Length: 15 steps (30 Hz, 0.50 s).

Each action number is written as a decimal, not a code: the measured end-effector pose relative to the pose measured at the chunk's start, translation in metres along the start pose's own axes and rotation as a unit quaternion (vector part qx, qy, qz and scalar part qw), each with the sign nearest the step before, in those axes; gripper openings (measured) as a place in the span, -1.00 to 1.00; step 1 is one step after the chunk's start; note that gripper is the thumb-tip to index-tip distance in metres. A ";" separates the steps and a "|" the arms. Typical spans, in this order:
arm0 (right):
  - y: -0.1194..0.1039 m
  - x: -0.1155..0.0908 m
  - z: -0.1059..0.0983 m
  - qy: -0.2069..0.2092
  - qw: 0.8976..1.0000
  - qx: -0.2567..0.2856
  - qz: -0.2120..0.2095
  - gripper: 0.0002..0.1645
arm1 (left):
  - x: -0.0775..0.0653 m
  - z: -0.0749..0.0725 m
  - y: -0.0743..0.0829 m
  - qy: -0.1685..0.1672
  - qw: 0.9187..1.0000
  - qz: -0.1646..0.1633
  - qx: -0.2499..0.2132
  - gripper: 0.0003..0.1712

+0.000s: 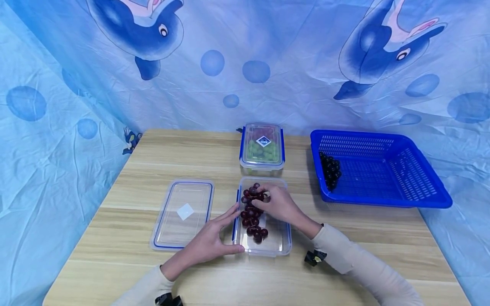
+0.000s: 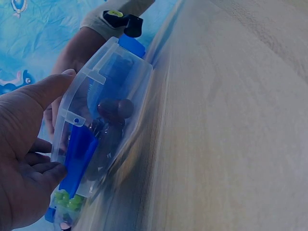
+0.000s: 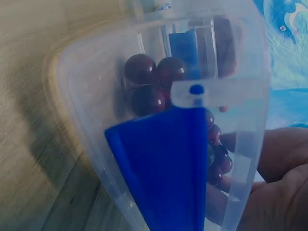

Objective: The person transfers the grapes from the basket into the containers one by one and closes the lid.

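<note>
Closest to us comes the left sleeve [image 1: 143, 287], low on the left, and its left hand [image 1: 208, 240] spreads thumb and fingers apart, resting against the left side of the open container [image 1: 278, 240]. Over to the right hand [image 1: 277, 204], and we see its thumb and fingers clamped on the far end of the red grapes [image 1: 250, 222], which lie inside that container, along its left half. Just left of it we have a clear lid [image 1: 193, 227] flat on the wooden table [image 1: 115, 229] (note the pale diamond label). Beyond the open container, on the far side, we spot a closed box [image 1: 264, 160] with green grapes [image 1: 260, 151] showing through its top. Far right, we find a blue basket [image 1: 383, 178], black grapes [image 1: 330, 172] bunched at its left end, and behind everything our dolphin-print backdrop [image 1: 229, 25].
</note>
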State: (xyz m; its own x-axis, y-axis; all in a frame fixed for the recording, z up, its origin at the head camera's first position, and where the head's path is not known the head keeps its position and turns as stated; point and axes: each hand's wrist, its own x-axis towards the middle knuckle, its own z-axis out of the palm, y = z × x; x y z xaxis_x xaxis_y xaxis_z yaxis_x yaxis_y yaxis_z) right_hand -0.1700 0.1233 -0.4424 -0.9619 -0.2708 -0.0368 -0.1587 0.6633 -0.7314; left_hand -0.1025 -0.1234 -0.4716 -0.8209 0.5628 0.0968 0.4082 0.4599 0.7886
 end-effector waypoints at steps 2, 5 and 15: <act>0.000 0.000 0.000 -0.019 1.000 -0.021 -0.007 -0.34 | 0.000 0.000 0.000 0.001 1.000 0.003 -0.002 0.20; 0.000 -0.001 0.000 -0.046 0.998 -0.043 -0.021 -0.18 | -0.001 -0.001 0.000 0.001 1.000 0.006 -0.004 0.20; -0.003 -0.006 -0.002 -0.079 0.992 -0.096 -0.023 0.10 | 0.000 0.000 -0.002 0.003 1.000 0.010 -0.003 0.20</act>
State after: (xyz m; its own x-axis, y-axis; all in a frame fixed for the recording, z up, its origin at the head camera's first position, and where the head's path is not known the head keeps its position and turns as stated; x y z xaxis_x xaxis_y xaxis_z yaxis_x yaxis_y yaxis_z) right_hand -0.1643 0.1243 -0.4388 -0.9084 -0.3995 -0.1235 -0.2555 0.7640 -0.5925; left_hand -0.1027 -0.1241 -0.4732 -0.8147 0.5682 0.1159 0.4221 0.4440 0.7904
